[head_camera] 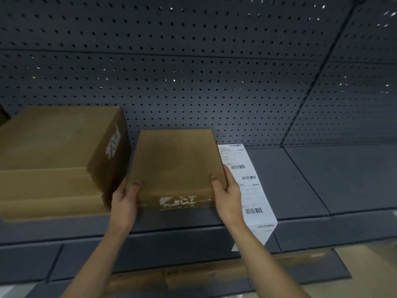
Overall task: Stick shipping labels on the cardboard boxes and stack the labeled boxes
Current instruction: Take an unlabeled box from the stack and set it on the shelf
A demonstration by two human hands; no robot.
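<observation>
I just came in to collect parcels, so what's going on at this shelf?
A person grips a flat cardboard box with both hands, the left hand at its near left corner and the right hand at its near right corner, at the grey shelf. Its top is bare, with no label on it. A strip of shipping labels lies just right of the box, its end hanging over the shelf edge. To the left sit larger boxes.

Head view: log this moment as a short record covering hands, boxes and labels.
left hand: grips small box, near left corner
right hand: grips small box, near right corner
small box: top bare; resting or lifted unclear
big boxes: stacked, left of small box
label strip: on shelf, right of small box, end over front edge
</observation>
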